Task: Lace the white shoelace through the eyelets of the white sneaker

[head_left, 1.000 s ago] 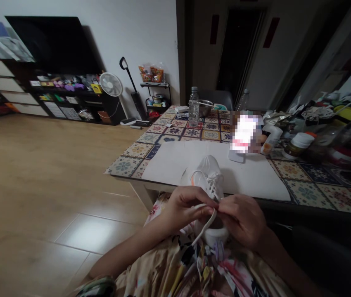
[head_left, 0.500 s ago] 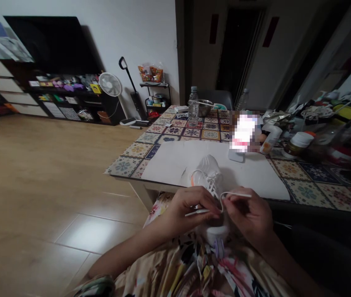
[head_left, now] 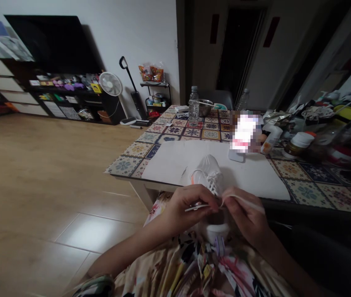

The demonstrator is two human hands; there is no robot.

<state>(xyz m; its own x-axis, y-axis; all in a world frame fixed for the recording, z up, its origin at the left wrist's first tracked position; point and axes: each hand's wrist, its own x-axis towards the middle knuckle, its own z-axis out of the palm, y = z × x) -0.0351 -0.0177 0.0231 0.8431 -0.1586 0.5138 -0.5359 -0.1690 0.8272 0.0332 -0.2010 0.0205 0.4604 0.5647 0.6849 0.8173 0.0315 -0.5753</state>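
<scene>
A white sneaker [head_left: 208,167] lies with its toe pointing away from me, over a white sheet [head_left: 175,156] at the table's near edge. White laces criss-cross its upper. Just above the shoe's opening, my left hand [head_left: 195,202] pinches a white shoelace [head_left: 196,207] between thumb and fingers. My right hand [head_left: 245,208] is closed on the lace too, its fingertips close to those of the left. A length of lace trails back across the right hand. Both hands partly hide the shoe's heel end and the exact grip.
The patterned table [head_left: 138,149] carries a lit, blurred phone [head_left: 243,132] on a stand, a clear bottle [head_left: 193,107], a metal bowl [head_left: 205,108] and a white-lidded jar [head_left: 299,144]. Clutter crowds its right side. A fan [head_left: 111,84] stands by the far wall.
My right hand has turned and its fingers have closed in toward the left fingertips. The lace end that stuck out to the right now trails back over that hand. The sneaker stays put.
</scene>
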